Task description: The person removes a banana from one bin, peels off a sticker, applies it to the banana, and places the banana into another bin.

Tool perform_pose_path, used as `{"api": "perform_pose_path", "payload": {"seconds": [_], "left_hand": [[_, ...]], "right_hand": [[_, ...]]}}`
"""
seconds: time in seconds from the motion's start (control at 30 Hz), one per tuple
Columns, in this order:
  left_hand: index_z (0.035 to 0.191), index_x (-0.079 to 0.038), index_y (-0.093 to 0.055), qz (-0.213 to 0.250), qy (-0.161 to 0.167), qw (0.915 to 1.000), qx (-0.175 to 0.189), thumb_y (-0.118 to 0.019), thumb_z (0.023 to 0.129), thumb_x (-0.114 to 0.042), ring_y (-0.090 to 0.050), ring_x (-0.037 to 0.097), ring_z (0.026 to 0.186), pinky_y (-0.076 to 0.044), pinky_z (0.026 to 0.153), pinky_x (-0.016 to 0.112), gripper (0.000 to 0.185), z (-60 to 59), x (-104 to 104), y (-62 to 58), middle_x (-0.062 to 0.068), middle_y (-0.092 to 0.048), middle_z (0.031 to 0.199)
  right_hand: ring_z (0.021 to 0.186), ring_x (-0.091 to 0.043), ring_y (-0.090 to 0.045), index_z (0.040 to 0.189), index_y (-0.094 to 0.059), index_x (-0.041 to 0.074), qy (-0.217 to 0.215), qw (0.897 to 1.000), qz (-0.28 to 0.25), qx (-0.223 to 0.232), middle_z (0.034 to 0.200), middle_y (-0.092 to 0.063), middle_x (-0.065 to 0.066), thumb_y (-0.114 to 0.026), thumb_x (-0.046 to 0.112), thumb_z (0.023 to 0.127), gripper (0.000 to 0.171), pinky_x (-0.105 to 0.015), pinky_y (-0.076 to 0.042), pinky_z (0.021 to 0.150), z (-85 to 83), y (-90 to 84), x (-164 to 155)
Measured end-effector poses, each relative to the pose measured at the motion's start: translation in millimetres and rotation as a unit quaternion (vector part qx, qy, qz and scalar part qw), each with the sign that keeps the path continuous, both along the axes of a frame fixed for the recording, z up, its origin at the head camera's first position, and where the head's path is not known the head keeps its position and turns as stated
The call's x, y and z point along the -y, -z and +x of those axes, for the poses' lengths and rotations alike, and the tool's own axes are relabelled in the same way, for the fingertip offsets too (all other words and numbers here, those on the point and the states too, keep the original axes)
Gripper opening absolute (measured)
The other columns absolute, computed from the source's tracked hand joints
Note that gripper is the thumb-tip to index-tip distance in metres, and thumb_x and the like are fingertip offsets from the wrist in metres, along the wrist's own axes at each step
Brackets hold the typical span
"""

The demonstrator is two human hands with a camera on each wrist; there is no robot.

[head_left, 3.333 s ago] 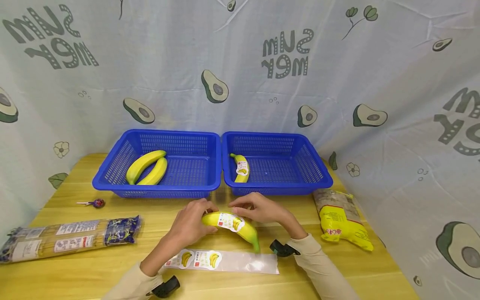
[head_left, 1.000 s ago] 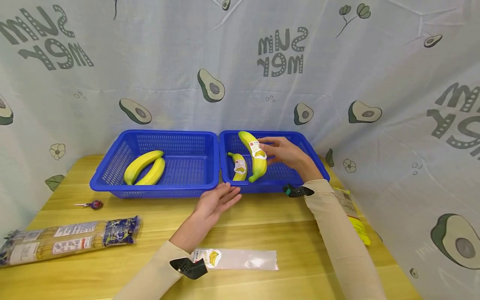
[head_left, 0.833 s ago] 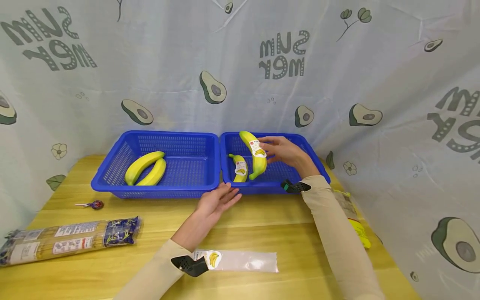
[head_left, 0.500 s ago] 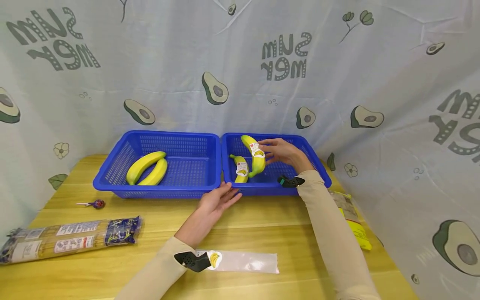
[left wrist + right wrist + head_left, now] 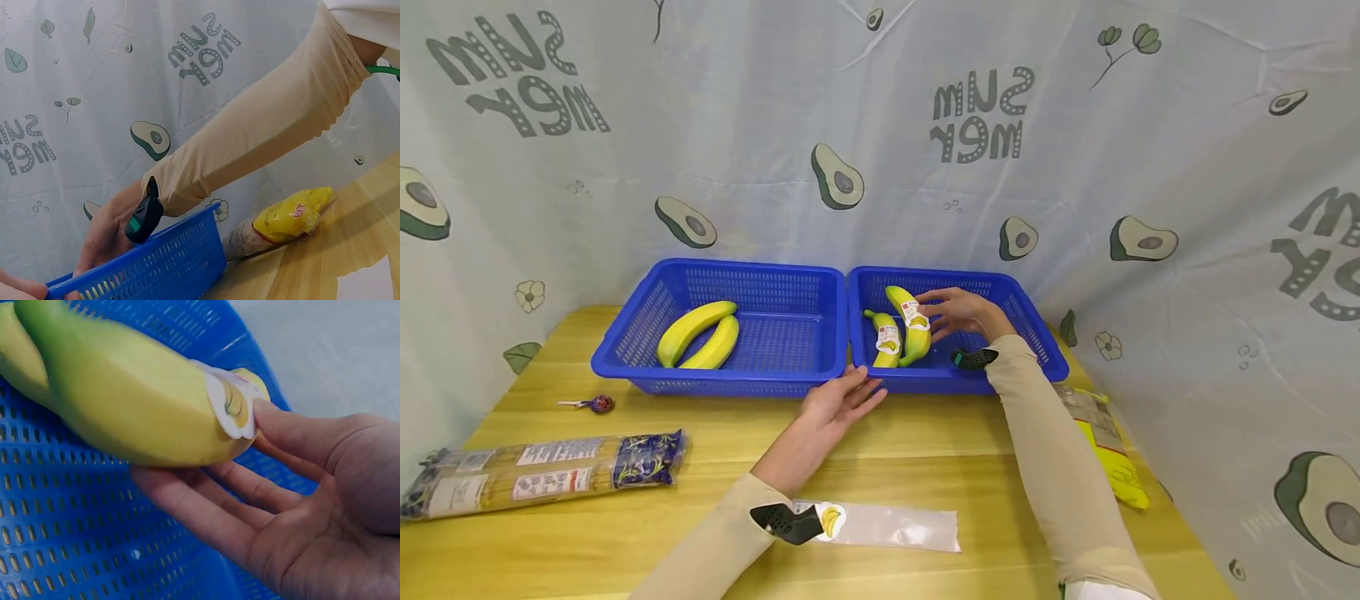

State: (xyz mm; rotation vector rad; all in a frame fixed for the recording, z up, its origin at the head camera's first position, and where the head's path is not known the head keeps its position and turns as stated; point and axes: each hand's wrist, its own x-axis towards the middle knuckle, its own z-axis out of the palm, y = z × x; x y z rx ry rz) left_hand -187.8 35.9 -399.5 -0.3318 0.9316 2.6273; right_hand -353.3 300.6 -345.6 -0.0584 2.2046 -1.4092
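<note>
**Holding a Banana (image 5: 917,343) Inside the Right Blue Basket (image 5: 940,382)**

The table (image 5: 895,467) is yellowish wood. Behind it hangs a pale curtain (image 5: 737,100) with avocados, leaves and the word "summer" printed backward. On the table are a pack of spaghetti (image 5: 550,473), a lollipop (image 5: 601,404), a clear strip with a banana sticker (image 5: 898,528) and a yellow bag (image 5: 1116,462).

The right hand (image 5: 958,312) has its grip on the banana, inside the right basket. Another banana with a sticker (image 5: 886,323) lies just to its left. I cannot tell if the held banana touches the basket's floor. The left hand (image 5: 831,404) touches the front rim near where the baskets meet, its fingers loose and mostly straight.

Only the head view shows the left blue basket (image 5: 722,382), with two plain bananas (image 5: 688,333) in it. The right wrist view shows the thumb (image 5: 287,428) on the edge of the held banana's sticker (image 5: 232,406) and fingers underneath. The left wrist view shows more of the yellow bag's front, which the right sleeve (image 5: 1052,467) partly hides in the head view.
</note>
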Motion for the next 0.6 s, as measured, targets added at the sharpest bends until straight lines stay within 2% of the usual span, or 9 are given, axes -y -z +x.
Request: {"api": "perform_pose_path", "payload": {"seconds": [0.13, 0.23, 0.37, 0.5, 0.6], "left_hand": [[0.107, 0.000, -0.064, -0.003, -0.009, 0.9999, 0.014, -0.061, 0.106, 0.008, -0.069, 0.038, 0.117, -0.051, 0.115, 0.057, 0.008, -0.7, -0.6, 0.2, 0.013, -0.068, 0.098], [0.111, -0.003, -0.064, -0.008, -0.008, 0.9999, 0.011, -0.059, 0.107, 0.007, -0.070, 0.033, 0.109, -0.052, 0.115, 0.056, 0.012, -0.4, 0.7, 0.4, 0.010, -0.067, 0.097], [0.123, -0.003, -0.063, -0.009, -0.001, 1.0000, -0.002, -0.058, 0.108, 0.006, -0.070, 0.030, 0.104, -0.050, 0.117, 0.057, 0.018, -0.1, 2.1, 0.8, 0.008, -0.066, 0.096], [0.116, -0.002, -0.063, -0.007, -0.002, 1.0000, 0.000, -0.059, 0.107, 0.006, -0.072, 0.030, 0.102, -0.050, 0.117, 0.057, 0.013, -1.3, 0.9, 0.6, 0.010, -0.068, 0.094], [0.112, -0.003, -0.062, -0.010, -0.006, 0.9999, 0.011, -0.059, 0.107, 0.006, -0.072, 0.030, 0.102, -0.051, 0.116, 0.056, 0.011, -2.3, -1.0, 0.3, 0.011, -0.069, 0.094]], "right_hand": [[0.140, -0.050, -0.054, 0.168, -0.031, 0.003, 0.009, 1.000, 0.022, -0.002, 0.160, -0.043, -0.029, -0.053, 0.013, 0.115, 0.059, -0.055, -0.057, 0.109, 2.0, 3.9, 1.1], [0.139, -0.048, -0.056, 0.166, -0.036, 0.002, 0.023, 0.999, 0.037, 0.000, 0.159, -0.046, -0.029, -0.055, 0.014, 0.115, 0.056, -0.052, -0.060, 0.105, 2.6, 6.3, 3.7], [0.129, -0.043, -0.062, 0.163, -0.042, 0.000, 0.037, 0.998, 0.049, 0.008, 0.153, -0.052, -0.027, -0.056, 0.013, 0.114, 0.052, -0.049, -0.063, 0.101, 1.9, 7.4, 6.7], [0.122, -0.039, -0.066, 0.161, -0.043, -0.003, 0.041, 0.998, 0.053, 0.019, 0.147, -0.055, -0.027, -0.057, 0.011, 0.113, 0.052, -0.050, -0.062, 0.102, -0.2, 7.6, 8.6], [0.125, -0.042, -0.065, 0.160, -0.043, -0.003, 0.042, 0.997, 0.051, 0.031, 0.147, -0.055, -0.028, -0.059, 0.010, 0.112, 0.053, -0.052, -0.060, 0.104, -2.2, 8.4, 10.0]]}}
